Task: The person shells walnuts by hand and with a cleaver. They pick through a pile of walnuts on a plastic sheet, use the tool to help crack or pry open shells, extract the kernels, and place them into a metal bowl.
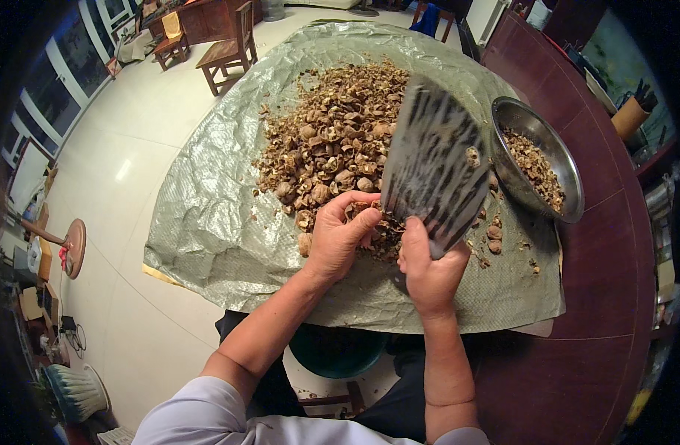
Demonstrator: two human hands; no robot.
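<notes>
A large heap of walnuts and cracked walnut shells (pixel 340 128) lies on a grey-green woven plastic sheet (pixel 206 222). At the heap's near edge my left hand (pixel 342 231) holds a walnut, its thumb and fingers around the brown shell. My right hand (pixel 437 267) grips a cleaver (pixel 437 161) by its lower end, with the broad, dark-streaked blade raised over the heap's right side. A small pale crumb sticks to the blade. The blade hides part of the heap. Shell bits lie under and between my hands.
A steel colander (pixel 573 194) with walnut pieces stands at the right edge of the sheet. Loose walnuts (pixel 494 239) lie between it and my right hand. A dark green basin (pixel 340 356) sits below the table edge, between my legs. Wooden chairs (pixel 228 55) stand at the back left.
</notes>
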